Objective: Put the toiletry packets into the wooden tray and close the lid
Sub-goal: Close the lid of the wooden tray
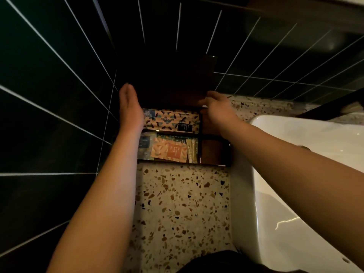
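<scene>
The dark wooden tray point(214, 150) sits on the terrazzo counter against the tiled wall, divided into compartments. Patterned toiletry packets point(171, 120) lie in the rear left compartment. More packets point(169, 149), one orange, fill the front left compartment, with thin yellow sachets point(192, 150) beside them. The right compartments look bare. The dark lid point(167, 79) stands raised and tilted over the tray's back. My left hand point(129, 107) presses flat along the lid's left edge. My right hand point(218, 109) grips the lid's lower right corner.
A white sink basin point(307, 174) stands close on the right. Dark glossy wall tiles point(49, 115) rise on the left and behind. The terrazzo counter point(183, 209) stretches toward me in front of the tray.
</scene>
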